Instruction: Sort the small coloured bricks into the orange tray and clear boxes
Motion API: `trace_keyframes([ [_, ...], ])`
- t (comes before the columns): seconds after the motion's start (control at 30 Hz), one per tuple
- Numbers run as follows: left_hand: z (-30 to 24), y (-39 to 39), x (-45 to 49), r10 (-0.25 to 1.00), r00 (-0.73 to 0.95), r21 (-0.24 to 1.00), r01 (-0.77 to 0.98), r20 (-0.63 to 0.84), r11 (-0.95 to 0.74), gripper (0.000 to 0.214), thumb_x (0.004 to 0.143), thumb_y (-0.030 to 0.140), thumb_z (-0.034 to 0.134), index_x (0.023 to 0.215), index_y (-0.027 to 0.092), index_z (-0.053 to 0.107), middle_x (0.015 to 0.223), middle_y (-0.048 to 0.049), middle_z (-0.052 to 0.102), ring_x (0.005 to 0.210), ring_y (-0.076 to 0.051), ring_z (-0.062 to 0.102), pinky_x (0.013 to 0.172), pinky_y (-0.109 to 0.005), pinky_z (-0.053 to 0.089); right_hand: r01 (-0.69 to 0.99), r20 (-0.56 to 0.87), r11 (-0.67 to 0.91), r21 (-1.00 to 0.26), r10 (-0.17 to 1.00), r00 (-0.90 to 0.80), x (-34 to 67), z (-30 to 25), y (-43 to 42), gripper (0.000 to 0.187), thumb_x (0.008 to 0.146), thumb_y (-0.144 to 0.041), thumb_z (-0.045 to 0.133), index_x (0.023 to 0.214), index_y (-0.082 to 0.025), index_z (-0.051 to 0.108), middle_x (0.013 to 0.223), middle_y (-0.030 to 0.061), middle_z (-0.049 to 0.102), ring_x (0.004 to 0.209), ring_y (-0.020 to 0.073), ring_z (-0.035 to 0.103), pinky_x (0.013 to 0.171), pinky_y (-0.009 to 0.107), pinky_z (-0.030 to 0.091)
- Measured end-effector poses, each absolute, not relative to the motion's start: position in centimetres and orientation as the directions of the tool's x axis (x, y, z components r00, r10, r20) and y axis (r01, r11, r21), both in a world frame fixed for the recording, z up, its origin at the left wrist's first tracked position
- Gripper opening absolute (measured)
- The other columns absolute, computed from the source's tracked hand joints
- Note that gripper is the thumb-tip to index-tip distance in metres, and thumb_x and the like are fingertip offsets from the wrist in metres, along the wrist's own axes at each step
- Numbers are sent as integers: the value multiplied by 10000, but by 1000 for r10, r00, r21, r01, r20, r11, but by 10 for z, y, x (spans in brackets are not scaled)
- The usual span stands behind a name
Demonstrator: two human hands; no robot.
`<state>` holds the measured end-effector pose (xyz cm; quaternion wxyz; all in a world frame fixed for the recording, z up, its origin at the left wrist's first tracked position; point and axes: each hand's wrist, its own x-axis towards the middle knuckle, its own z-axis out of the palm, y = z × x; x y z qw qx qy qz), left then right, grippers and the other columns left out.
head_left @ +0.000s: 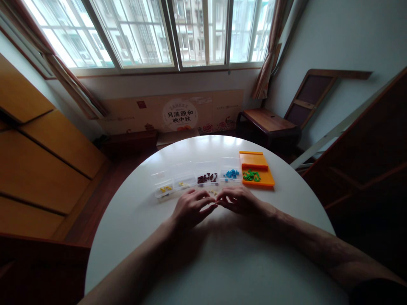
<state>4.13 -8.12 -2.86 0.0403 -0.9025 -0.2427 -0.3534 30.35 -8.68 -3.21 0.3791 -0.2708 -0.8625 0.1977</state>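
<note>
My left hand (190,207) and my right hand (240,200) rest close together on the round white table (222,262), fingertips meeting in a pinch around something too small to make out. Just beyond them lie a few tiny yellowish pieces (213,192). Behind stands a row of clear trays: yellow pieces (164,189), pale yellow pieces (183,184), dark brown pieces (207,178), blue pieces (231,173). An orange tray (265,180) at the right end holds green pieces (252,176).
A wooden bench (269,120) and a leaning wooden frame (313,95) stand at the back right. Wooden cabinets (38,161) line the left wall. A cardboard panel with printed characters (179,114) sits under the window.
</note>
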Motion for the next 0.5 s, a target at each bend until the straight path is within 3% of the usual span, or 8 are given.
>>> trace_keyframes([
  [0.27,-23,-83,41,407,624,86,479,666,-874,85,1056,256,727,1007,254,797,931,10,809,731,-122,697,751,-313,487,346,547,770,-535,628,-553,305,-36,-85,109,1076,-281,680,1042,-218,763,869,22,777,684,121,649,667,230,484],
  [0.5,-21,-80,32,475,557,106,567,681,-817,114,1057,269,723,980,255,806,932,1,816,767,-140,717,782,-306,509,622,521,650,-436,746,-414,321,-31,-81,110,1028,-239,642,1015,-219,749,812,-3,712,642,119,604,629,237,400],
])
